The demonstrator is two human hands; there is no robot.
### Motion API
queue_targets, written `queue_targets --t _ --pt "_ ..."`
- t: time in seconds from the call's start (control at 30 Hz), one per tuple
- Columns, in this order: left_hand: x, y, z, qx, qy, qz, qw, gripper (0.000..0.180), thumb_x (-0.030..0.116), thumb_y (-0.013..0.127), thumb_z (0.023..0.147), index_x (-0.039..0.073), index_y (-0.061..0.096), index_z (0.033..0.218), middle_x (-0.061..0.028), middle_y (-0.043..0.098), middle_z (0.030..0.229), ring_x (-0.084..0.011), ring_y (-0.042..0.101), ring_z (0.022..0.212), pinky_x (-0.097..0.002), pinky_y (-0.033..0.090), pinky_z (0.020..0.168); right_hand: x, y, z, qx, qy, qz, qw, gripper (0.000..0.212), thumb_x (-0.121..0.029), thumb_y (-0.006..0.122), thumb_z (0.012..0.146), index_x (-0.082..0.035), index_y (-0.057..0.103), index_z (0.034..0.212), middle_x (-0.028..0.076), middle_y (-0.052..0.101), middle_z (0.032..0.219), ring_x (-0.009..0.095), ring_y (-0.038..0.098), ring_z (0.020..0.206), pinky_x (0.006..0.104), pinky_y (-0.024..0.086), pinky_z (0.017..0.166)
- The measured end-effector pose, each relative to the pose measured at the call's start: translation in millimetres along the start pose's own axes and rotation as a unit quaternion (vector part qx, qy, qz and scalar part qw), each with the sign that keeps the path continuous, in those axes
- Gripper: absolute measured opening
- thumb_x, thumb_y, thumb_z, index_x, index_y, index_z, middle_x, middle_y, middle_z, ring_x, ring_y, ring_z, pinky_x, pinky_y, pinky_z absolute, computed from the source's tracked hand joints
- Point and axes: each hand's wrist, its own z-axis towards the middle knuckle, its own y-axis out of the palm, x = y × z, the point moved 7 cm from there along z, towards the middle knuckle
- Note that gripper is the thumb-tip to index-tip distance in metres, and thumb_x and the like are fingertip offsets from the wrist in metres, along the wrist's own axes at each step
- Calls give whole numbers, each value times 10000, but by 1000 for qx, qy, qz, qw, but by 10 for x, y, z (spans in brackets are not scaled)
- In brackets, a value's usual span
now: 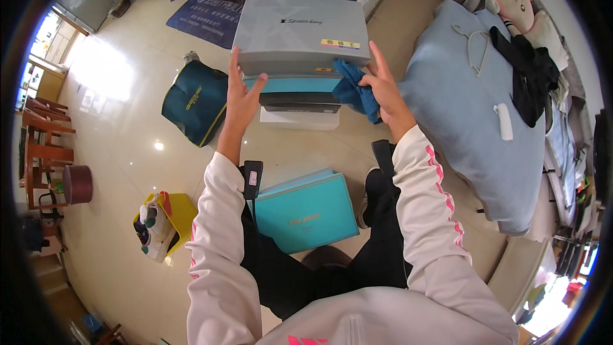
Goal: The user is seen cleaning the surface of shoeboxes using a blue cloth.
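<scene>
A grey shoebox (300, 25) tops a stack in front of me. Under it show a turquoise box (294, 85), a dark box (297, 99) and a white box (300, 119). My left hand (242, 99) grips the shoebox at its near left corner, thumb toward the front face. At the opposite corner, my right hand (388, 96) has its fingers along the box's right side and a crumpled blue cloth (357, 96) gripped with the thumb. The cloth hangs over the front right of the stack. Whether the shoebox is lifted off the turquoise one I cannot tell.
A turquoise flat box (310, 211) lies between my legs. Left of the stack stands a dark green bag (195, 103); nearer is a yellow container (182, 217) with shoes (156, 230). A blue-covered bed (466, 96) with a hanger (472, 45) fills the right. Wooden chairs (48, 147) stand far left.
</scene>
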Motion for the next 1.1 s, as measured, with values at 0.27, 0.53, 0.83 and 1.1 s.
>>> queue_targets --t 0.27,0.53,0.83,1.1 --pt "36 -25 106 56 -74 -46 995 478 277 630 1074 148 429 1488 -137 539 1330 -193 529 1114 -360 446 966 -35 -7 -22 27 15 1 1000 981 74 543 831 -245 229 1703 206 520 1481 200 577 1092 283 483 942" --pt "-102 -225 -51 135 -65 54 987 545 487 598 1069 102 427 1415 -97 545 1137 -206 534 1066 -372 466 964 -95 -240 -150 19 20 -32 999 807 59 531 839 -210 405 1590 173 642 1195 164 562 924 269 483 878" --pt "-376 -167 -271 86 -278 -267 919 866 585 758 923 108 365 1530 -217 451 1452 -337 473 1360 -463 432 1139 -95 -398 -366 48 80 94 991 513 -288 557 987 -135 562 1477 168 667 1250 213 645 1078 311 523 971" --pt "-443 -77 -166 28 -259 -363 895 799 504 775 917 69 428 1490 -231 464 1396 -371 519 1299 -467 442 1164 288 -513 -103 48 120 -7 992 857 -707 584 991 46 583 1400 154 701 1185 206 705 1017 348 586 893"
